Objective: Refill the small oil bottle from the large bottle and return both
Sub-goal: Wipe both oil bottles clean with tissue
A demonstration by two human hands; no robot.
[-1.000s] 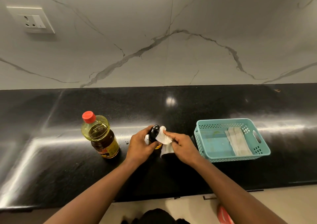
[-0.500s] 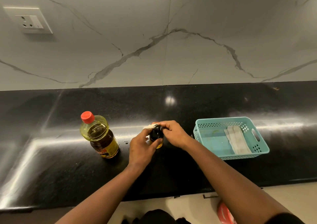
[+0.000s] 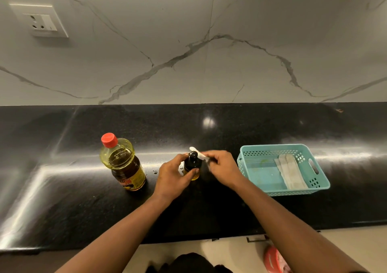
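Left hand (image 3: 173, 176) curls round the small oil bottle (image 3: 191, 166) — dark round body, black pump top, a band of golden oil at its base. It stands upright on the glossy, speckled black counter (image 3: 83, 210), about midway between the back and front edges. Right hand (image 3: 222, 168), a touch blurred, pinches a crumpled white tissue (image 3: 199, 154) right at the pump top. Off to the left, the large bottle (image 3: 123, 164) stands upright: clear plastic, ribbed red cap (image 3: 109, 140), yellow oil, a dark-and-yellow label. Towards the counter's right end sits a rectangular teal basket (image 3: 270, 150) of perforated plastic — a folded pale cloth (image 3: 291, 174) lies flat inside, against its right side.
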